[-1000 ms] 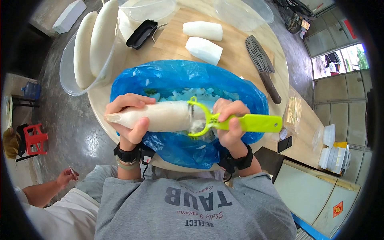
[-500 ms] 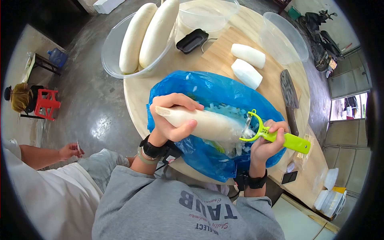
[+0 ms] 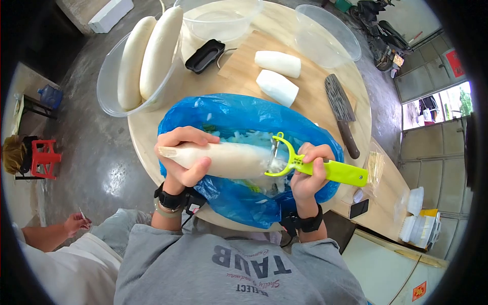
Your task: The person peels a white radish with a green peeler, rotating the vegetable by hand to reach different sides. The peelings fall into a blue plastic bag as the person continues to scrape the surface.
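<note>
My left hand (image 3: pixel 184 155) is wrapped round the left end of a long white radish (image 3: pixel 229 158), which lies level over a blue plastic bag (image 3: pixel 218 107). In my right hand (image 3: pixel 310 175) is a green peeler (image 3: pixel 335 172), its blade at the radish's right end. White peelings (image 3: pixel 249 137) lie in the bag below. Beyond the bag, two white radish pieces (image 3: pixel 277 64) (image 3: pixel 277 88) rest on a wooden board (image 3: pixel 239 71), and a knife (image 3: pixel 339 104) lies at the board's right.
Two whole radishes (image 3: pixel 134 66) (image 3: pixel 161 53) stand in a clear tub (image 3: pixel 107 84) at the back left. A black tray (image 3: pixel 205 56) and other clear tubs (image 3: pixel 223 23) (image 3: pixel 328 38) are behind. A phone (image 3: pixel 359 209) lies at right. A person (image 3: pixel 76 259) sits at my left.
The whole view has shifted, so the table and bag appear further left. Both hands keep their holds, and the peeler's blade stays by the radish's right end.
</note>
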Demonstrator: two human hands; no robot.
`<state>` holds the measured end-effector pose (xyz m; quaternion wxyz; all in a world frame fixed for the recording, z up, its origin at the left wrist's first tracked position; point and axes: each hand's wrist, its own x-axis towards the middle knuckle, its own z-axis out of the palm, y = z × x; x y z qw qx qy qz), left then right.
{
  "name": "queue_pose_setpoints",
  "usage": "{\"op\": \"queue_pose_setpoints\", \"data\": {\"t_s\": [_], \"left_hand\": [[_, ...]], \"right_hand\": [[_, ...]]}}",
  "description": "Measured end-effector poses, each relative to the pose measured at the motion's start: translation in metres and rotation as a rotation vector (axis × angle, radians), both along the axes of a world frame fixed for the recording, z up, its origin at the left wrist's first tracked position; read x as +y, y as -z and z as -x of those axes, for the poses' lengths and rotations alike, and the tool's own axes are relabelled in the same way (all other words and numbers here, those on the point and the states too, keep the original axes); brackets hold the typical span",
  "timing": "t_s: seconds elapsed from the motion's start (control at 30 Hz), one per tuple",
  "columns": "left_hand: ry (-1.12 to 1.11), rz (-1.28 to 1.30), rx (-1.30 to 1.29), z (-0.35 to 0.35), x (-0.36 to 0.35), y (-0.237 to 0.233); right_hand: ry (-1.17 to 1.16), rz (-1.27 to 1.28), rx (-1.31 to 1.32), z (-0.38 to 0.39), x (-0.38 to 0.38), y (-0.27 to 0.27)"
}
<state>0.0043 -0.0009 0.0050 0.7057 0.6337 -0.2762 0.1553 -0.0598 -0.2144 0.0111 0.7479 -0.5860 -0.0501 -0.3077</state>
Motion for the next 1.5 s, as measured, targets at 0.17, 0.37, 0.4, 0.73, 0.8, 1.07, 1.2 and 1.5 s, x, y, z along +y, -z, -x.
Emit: {"op": "queue_pose_setpoints", "data": {"t_s": [0.17, 0.37, 0.4, 0.73, 0.8, 1.07, 1.2, 1.5], "left_hand": [[-0.008, -0.029, -0.020, -0.001, 0.001, 0.000], [-0.004, -0.012, -0.015, 0.000, 0.001, 0.003], [-0.007, -0.015, -0.012, 0.000, 0.001, 0.003], [-0.023, -0.027, 0.022, 0.002, 0.001, 0.000], [-0.023, -0.029, 0.036, 0.003, 0.001, 0.001], [-0.036, -0.017, 0.024, 0.003, 0.001, 0.002], [-0.039, -0.028, 0.008, 0.002, 0.001, 0.004], [-0.020, -0.020, 0.004, 0.003, 0.000, 0.003]], "right_hand": [[-0.180, 0.019, 0.038, 0.001, 0.001, 0.002], [-0.133, 0.116, 0.165, 0.004, 0.007, -0.004], [-0.094, 0.124, 0.187, 0.004, 0.009, -0.006], [0.059, -0.017, 0.053, -0.002, 0.000, 0.000], [0.030, -0.004, 0.064, -0.001, 0.000, -0.001], [-0.067, 0.032, 0.122, 0.002, 0.000, -0.001], [-0.099, 0.098, 0.129, 0.003, 0.004, 0.004], [-0.019, 0.146, 0.185, 0.002, 0.005, 0.003]]}}
